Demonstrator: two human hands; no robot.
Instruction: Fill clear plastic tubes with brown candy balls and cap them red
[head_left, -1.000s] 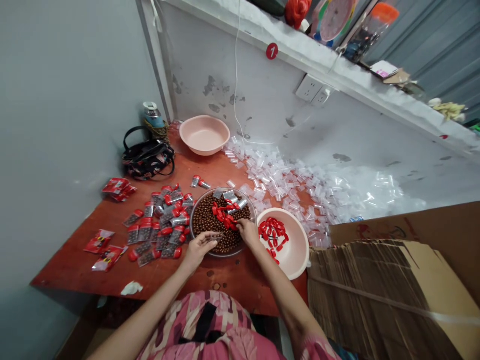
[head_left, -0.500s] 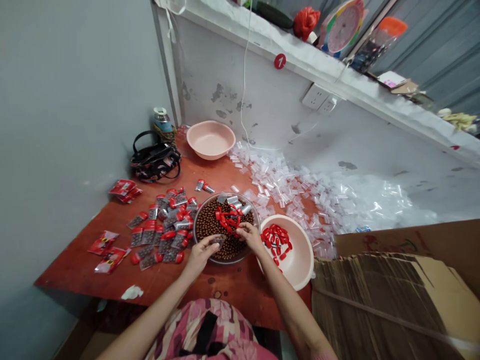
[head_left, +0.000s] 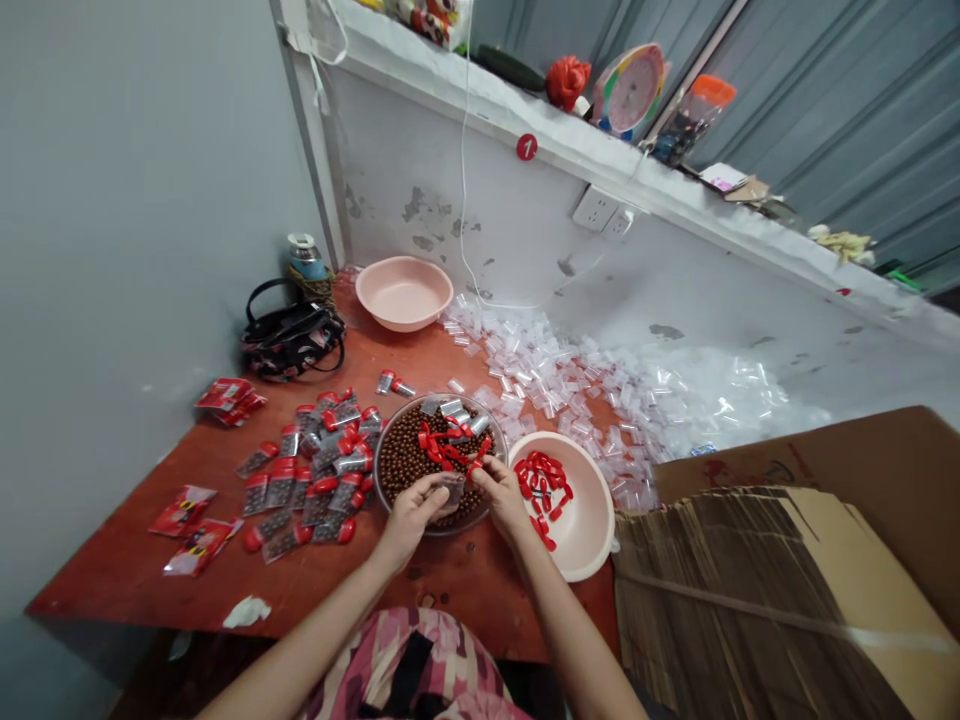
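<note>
My left hand [head_left: 411,515] pinches a small clear plastic container [head_left: 451,490] over the front of a bowl [head_left: 380,478] of brown beads [head_left: 411,448]. Close beside it, my right hand [head_left: 501,492] has its fingers closed on a red cap [head_left: 475,466]. Several red caps [head_left: 442,450] and clear containers [head_left: 454,408] lie on top of the beads. To the left is a heap of filled containers with red caps [head_left: 322,470]. More red caps [head_left: 541,475] sit in a pale pink basin [head_left: 604,520] at the right. What the left-hand container holds is hard to make out.
Loose clear containers [head_left: 540,365] spread along the wall. Another pink basin [head_left: 405,320] stands at the back, near a black handbag [head_left: 289,345] and a flask [head_left: 306,258]. Red packets [head_left: 184,510] lie at the left. Stacked cardboard [head_left: 712,590] borders the table's right side.
My hands have come closer together, with the container and the red cap now nearly meeting. The whole view has shifted slightly, so the surroundings sit further left.
</note>
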